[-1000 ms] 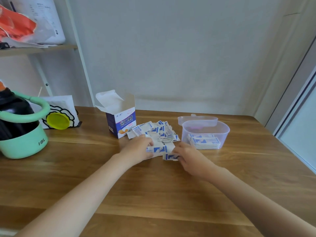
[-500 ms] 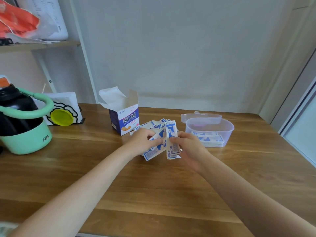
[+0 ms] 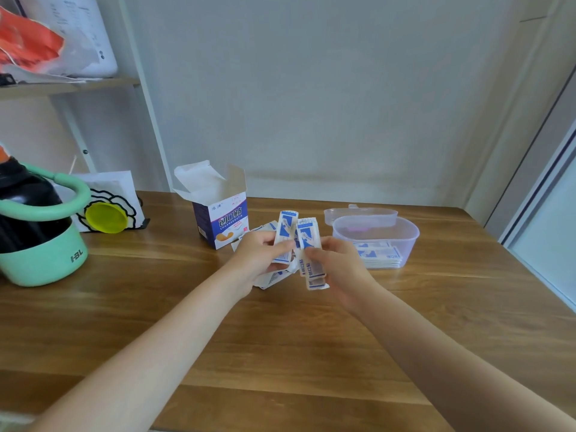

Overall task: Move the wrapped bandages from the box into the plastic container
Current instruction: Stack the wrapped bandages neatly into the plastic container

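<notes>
- The left hand [image 3: 263, 254] grips a loose sheaf of wrapped bandages [image 3: 285, 236], thumb across the front and fingers curled behind; the strips fan out unevenly, so one at the edge may slide free and drop onto the table [image 3: 280, 353].
- The right hand [image 3: 338, 265] pinches a second bunch [image 3: 310, 254] between thumb and fingers. Its lower ends hang below the hand unsupported, and a slack pinch would let the smooth wrappers slip downward.
- The two bunches touch and overlap between the hands. Pulling them apart quickly could drag strips out of either hold.
- A few more wrapped strips [image 3: 265, 227] lie on the table behind the hands, just beside the open box [image 3: 223, 221]. These are easy to overlook, which would leave the task unfinished. Whether the box has any left inside cannot be seen.
- The plastic container [image 3: 378, 235] stands to the right, near the right hand, with a flat stack already at its bottom. Strips dropped in upright or crosswise may lean on the wall and stick out over the rim.
- The container looks light; a knock from the wrist on its rim could shove it toward its lid [image 3: 360, 213] just behind it.
</notes>
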`<state>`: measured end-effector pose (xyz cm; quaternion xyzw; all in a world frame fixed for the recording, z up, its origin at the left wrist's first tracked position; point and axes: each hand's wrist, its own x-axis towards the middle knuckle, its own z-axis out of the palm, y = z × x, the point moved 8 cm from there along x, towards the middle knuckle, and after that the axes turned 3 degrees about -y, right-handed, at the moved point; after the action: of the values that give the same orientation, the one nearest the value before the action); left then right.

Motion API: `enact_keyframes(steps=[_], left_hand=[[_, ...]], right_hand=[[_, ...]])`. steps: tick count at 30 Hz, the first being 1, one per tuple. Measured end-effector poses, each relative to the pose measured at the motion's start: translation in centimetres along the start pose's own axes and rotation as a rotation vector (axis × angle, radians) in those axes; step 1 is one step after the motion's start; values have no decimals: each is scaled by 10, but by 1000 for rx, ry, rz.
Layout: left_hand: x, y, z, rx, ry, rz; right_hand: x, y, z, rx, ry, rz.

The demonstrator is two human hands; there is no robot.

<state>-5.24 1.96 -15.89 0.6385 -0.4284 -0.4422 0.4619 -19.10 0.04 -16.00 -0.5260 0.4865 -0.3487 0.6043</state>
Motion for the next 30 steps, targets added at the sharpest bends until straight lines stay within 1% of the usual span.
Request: enact_keyframes(steps=[2,3,5,6,8,11,12,14,16,17,20,21,22,24,28,30], left_hand=[[-1,0,-6,16,54,4],[-1,0,-9,32,83,4],[-2,-2,-11,67,103,-3],[-3,-3,-9,82,87,1],[-5,-1,2,130,10,27],[-7,4,20,231,-118,90],[-8,4,23,284,-147,102],[-11,4,29,391,-234,112],[-13,1,32,455,-298,97],[-12,0,28,464,-293,82],[-9,-1,18,474,-230,66],[-8,0,18,521,-221,82],[-9,1,19,577,-215,108],[-12,4,25,674,-201,184],[-15,8,29,852,-105,350],[-15,4,26,871,-84,361]], right_hand=[[1,-6,-11,-15,94,-53],[1,-9,-15,11,111,-71],[2,-10,-16,48,85,-79],[2,-8,-14,69,45,-70],[1,-5,-4,104,-55,-38],[1,0,7,85,-168,-7],[0,0,8,71,-192,-6],[0,-2,4,3,-183,-19],[1,-10,-7,-210,-100,-94],[2,-17,-11,-411,-49,-174],[-5,-35,-6,-1236,89,-472],[-7,-33,-2,-1421,101,-536],[-7,-27,1,-1536,83,-559],[-6,-14,8,-1607,-3,-562],[-3,9,16,-1549,-218,-557],[-5,10,6,-1571,-218,-552]])
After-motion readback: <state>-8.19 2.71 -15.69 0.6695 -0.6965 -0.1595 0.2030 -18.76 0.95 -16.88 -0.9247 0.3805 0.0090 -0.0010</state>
